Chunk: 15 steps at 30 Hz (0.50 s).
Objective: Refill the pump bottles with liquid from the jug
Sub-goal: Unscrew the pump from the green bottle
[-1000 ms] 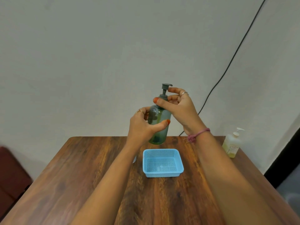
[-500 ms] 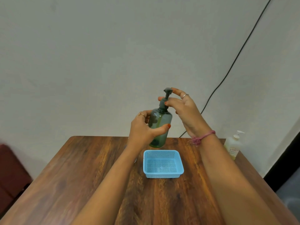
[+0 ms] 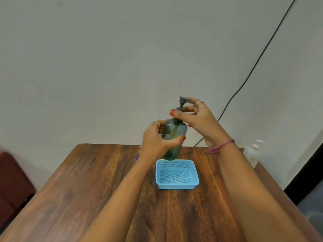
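A plain grey-white wall (image 3: 122,67) fills the upper view in front of you, with a black cable (image 3: 258,60) running down it from the top right to behind your right wrist. Below it lies the dark wooden desk (image 3: 104,189), its grain running toward you.

Your left hand (image 3: 155,142) wraps the body of the green pump bottle (image 3: 173,137), thumb across the front and fingers curled behind, holding it nearly upright and off the desk above the far edge of the blue basket (image 3: 177,174). Your right hand (image 3: 197,117) is at the bottle's top: thumb and fingers close on the collar beneath the pump head (image 3: 183,99), and a higher finger touches the spout from behind. The fingers hide most of the collar, so you cannot see whether the pump has come loose from the neck.

The bottle's base covers part of the basket's far rim. Something small and pale lies on the basket's mesh floor, too faint to name. Behind your left wrist a bluish object (image 3: 137,156) peeks out, mostly hidden; it may be a container, but too little shows.

At the desk's right edge stands a white pump bottle (image 3: 253,153), partly masked by your right forearm. A dark red seat (image 3: 10,180) is cut off at the left, and a dark strip of doorway or floor at the far right.
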Tool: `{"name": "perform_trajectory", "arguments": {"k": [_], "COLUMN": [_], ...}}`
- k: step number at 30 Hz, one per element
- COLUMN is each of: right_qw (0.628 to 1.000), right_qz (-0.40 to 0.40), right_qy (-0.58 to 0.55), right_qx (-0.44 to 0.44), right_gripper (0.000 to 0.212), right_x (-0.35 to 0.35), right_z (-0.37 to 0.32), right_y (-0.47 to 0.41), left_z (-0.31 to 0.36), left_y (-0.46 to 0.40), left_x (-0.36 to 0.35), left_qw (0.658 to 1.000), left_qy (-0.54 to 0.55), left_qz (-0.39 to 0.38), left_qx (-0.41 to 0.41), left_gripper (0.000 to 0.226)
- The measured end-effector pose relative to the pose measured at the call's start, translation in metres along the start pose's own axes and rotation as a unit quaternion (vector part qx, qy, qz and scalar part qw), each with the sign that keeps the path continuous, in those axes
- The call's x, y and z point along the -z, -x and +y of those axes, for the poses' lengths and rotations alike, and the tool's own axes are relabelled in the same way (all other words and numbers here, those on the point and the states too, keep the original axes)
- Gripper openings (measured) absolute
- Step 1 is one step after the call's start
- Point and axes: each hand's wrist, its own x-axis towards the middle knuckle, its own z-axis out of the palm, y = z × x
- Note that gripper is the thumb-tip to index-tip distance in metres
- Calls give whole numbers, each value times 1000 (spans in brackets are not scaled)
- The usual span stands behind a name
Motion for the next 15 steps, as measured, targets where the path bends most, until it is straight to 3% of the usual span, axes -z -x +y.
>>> {"name": "perform_trajectory", "arguments": {"k": [6,15], "right_qw": [999,994], "right_qz": [17,67], "right_qy": [-28,-88], "right_qx": [-10,8], "right_gripper": [46,43], "right_x": [5,9], "right_z": [-1,-9], "right_y": [1,3], "left_z": [0,-7], "left_y": [1,9], "left_x": [2,7], "left_qw": [1000,999], "left_qy": [8,17], "left_qz": [-4,-14], "left_qx": [10,25], "left_gripper": [64,65]}}
